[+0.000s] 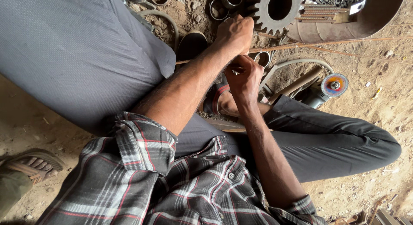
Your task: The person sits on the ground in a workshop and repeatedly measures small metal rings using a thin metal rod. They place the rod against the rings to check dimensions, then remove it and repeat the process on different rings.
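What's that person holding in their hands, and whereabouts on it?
A thin metal rod: the left hand grips near its end; the right hand is below, its hold unclear.

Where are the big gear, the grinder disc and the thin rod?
gear (pixel 263 19), head view, toothed rim left of its bore
grinder disc (pixel 334 85), head view, orange face
rod (pixel 301 45), head view, bare stretch right of the hands

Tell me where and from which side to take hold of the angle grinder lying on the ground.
Grip the angle grinder by its grey body behind the head, coming from above. The orange-and-blue disc faces up at the right end, so keep fingers off it. The body lies low on the dirt beside the tubes and is partly hidden by the trouser leg, so only its upper side looks free.
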